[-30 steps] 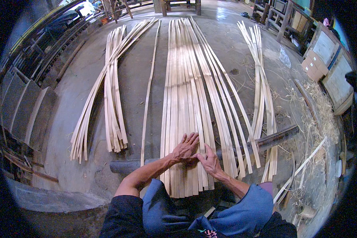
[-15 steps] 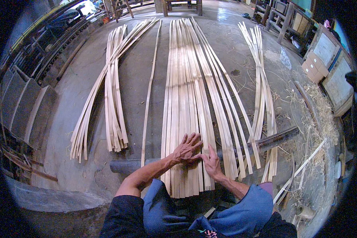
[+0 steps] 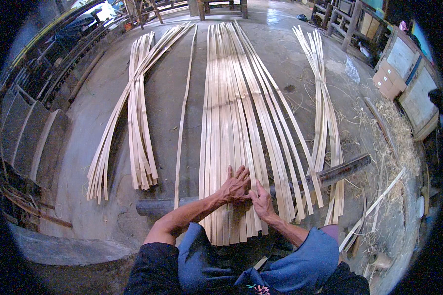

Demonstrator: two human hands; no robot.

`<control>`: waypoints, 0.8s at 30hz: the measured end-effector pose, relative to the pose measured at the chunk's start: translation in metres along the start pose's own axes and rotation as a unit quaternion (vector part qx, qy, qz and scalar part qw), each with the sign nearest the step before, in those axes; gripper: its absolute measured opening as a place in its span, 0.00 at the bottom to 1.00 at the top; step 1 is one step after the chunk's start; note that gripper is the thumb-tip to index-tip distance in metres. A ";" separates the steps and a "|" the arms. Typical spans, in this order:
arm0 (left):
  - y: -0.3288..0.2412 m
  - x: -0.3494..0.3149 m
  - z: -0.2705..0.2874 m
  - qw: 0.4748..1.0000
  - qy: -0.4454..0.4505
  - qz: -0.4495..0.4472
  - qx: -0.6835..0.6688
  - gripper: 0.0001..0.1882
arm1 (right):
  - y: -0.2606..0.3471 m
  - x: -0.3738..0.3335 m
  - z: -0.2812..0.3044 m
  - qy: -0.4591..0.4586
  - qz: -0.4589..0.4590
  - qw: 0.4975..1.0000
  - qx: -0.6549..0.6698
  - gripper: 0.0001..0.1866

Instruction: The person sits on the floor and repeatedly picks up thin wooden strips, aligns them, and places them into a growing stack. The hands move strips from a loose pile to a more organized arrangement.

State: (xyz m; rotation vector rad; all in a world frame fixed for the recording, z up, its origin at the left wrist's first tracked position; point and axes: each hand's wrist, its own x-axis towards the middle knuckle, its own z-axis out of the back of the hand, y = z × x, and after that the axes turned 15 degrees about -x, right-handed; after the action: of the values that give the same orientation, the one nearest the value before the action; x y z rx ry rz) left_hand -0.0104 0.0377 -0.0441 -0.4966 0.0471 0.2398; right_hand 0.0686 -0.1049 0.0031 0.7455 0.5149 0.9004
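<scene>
A row of long, pale bamboo strips (image 3: 224,123) lies side by side in front of me, near ends toward my knees. My left hand (image 3: 235,186) rests flat on them near that end, fingers spread. Just right of it, my right hand (image 3: 264,204) is closed at the edge of a strip, its thumb close to the left thumb. Its lower fingers are partly hidden. Several looser strips (image 3: 285,142) fan out to the right of my hands. Under the near part of the strips runs a dark round pole (image 3: 344,168).
Crossed strip bundles lie at the left (image 3: 142,118) and the right (image 3: 321,98). One single strip (image 3: 184,113) lies apart. Curly shavings (image 3: 396,128) cover the right floor by a cardboard box (image 3: 390,79). Grey slabs (image 3: 49,142) stand at the left.
My left hand has shifted slightly to the right on the strips. My right hand has barely moved, and the view has tilted a little.
</scene>
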 end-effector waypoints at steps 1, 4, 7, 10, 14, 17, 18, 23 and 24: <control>0.000 0.000 0.000 1.000 -0.009 -0.004 -0.019 0.45 | 0.000 -0.001 0.003 0.013 -0.017 1.000 -0.010 0.31; -0.003 0.000 0.000 1.000 -0.005 0.003 -0.026 0.44 | 0.008 -0.001 0.011 0.040 -0.012 0.999 -0.008 0.32; -0.007 -0.004 0.003 0.999 -0.023 0.001 -0.044 0.43 | 0.017 -0.001 0.019 -0.008 0.039 0.998 -0.039 0.33; -0.010 -0.007 0.005 0.997 -0.044 -0.010 -0.062 0.43 | 0.020 -0.003 0.026 0.105 -0.059 0.993 -0.013 0.33; -0.004 -0.009 0.008 0.998 -0.020 -0.018 -0.049 0.44 | 0.021 -0.003 0.025 0.023 0.060 0.996 -0.069 0.33; -0.001 -0.010 0.009 1.000 0.018 0.000 0.003 0.45 | 0.019 -0.001 0.026 0.126 0.015 0.989 -0.082 0.33; -0.001 -0.009 0.009 1.000 0.012 0.001 0.014 0.45 | 0.018 0.000 0.025 0.129 0.016 0.987 -0.089 0.33; -0.007 -0.012 0.011 0.998 -0.048 -0.033 -0.036 0.42 | 0.015 0.003 0.029 0.114 0.008 0.983 -0.142 0.32; -0.007 -0.011 0.011 1.000 -0.024 -0.013 -0.008 0.42 | 0.014 0.001 0.030 0.116 -0.001 0.986 -0.117 0.32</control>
State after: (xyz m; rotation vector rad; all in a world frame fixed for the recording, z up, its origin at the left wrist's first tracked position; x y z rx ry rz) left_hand -0.0191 0.0344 -0.0299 -0.5062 -0.0089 0.2268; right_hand 0.0820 -0.1094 0.0325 0.4290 0.6016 1.0322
